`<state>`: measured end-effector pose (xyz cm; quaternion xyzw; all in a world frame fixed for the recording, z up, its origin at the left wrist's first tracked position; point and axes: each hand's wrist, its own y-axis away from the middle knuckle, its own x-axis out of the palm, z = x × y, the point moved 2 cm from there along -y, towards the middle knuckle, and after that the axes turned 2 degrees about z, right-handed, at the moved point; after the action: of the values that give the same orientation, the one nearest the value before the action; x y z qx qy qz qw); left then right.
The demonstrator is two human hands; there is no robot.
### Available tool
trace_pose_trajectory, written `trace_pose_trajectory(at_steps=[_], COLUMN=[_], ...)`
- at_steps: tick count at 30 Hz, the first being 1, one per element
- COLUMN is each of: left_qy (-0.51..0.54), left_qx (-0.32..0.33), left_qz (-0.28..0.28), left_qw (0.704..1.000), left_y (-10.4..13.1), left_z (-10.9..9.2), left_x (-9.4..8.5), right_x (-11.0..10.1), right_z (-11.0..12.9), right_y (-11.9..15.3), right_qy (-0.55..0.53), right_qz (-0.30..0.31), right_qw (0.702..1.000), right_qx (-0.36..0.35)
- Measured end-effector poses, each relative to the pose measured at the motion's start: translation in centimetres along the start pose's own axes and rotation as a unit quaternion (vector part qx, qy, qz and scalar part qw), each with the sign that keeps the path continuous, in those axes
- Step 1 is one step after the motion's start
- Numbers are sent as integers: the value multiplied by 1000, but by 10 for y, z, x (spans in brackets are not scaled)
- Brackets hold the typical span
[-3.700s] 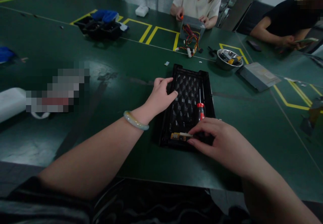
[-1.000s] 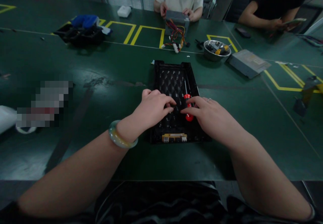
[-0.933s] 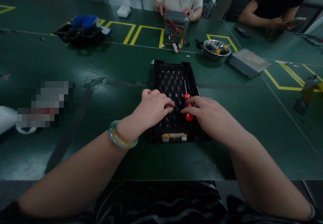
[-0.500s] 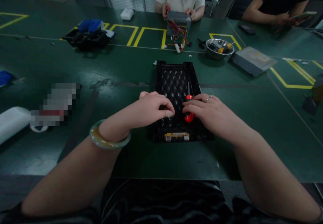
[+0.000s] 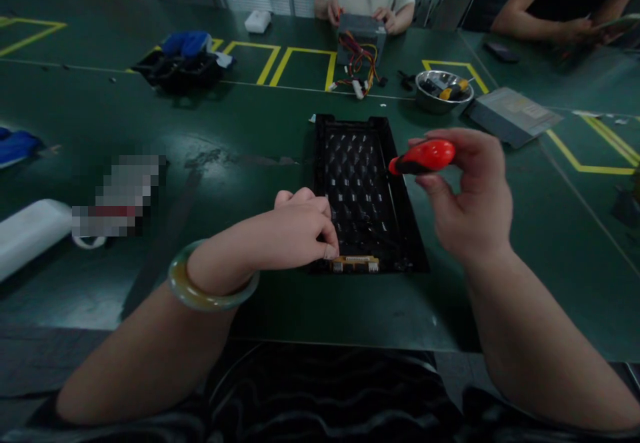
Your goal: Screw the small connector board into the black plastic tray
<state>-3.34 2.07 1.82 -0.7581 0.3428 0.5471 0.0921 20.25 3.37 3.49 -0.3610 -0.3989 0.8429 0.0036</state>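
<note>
My right hand (image 5: 470, 196) grips a red and black screwdriver (image 5: 425, 156) by its handle, raised over the right side of a black plastic panel (image 5: 407, 223). The panel lies on the table and has a diamond-patterned mesh. At its near end sits a small yellowish circuit board (image 5: 356, 263) with a row of pins and silver ports. My left hand (image 5: 303, 230), with a jade-like bangle (image 5: 214, 276) on its wrist, is at the board's left end. Its thumb and index finger are pinched together; whatever lies between them is hidden.
A metal bowl of tools (image 5: 444, 100) and a grey metal box (image 5: 515, 115) stand beyond the panel, at right. Across the table a person handles a power supply (image 5: 361, 36) with loose cables. Black trays with blue cloth (image 5: 183, 60) are at far left.
My right hand has picked up the screwdriver from the panel and lifted it up and to the right. My left hand has moved nearer, down to the circuit board's left end.
</note>
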Motion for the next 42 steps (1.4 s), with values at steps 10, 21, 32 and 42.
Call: trace_pose_trajectory(at_steps=[10, 21, 32, 42], left_qy=[20, 11, 62, 86], left_qx=[-2, -4, 131, 183], left_qz=[-34, -42, 1, -56], left_qw=[999, 999, 989, 978], left_y=[0, -1, -17, -22], left_z=[1, 3, 25, 26], left_x=[5, 5, -9, -8], right_x=[-1, 0, -4, 3], right_z=[-2, 4, 7, 18], right_y=[1, 4, 5, 11], right_qy=[-108, -86, -5, -155], right_qz=[-111, -135, -26, -174], right_qw=[988, 987, 997, 972], right_qx=[-10, 1, 72, 28])
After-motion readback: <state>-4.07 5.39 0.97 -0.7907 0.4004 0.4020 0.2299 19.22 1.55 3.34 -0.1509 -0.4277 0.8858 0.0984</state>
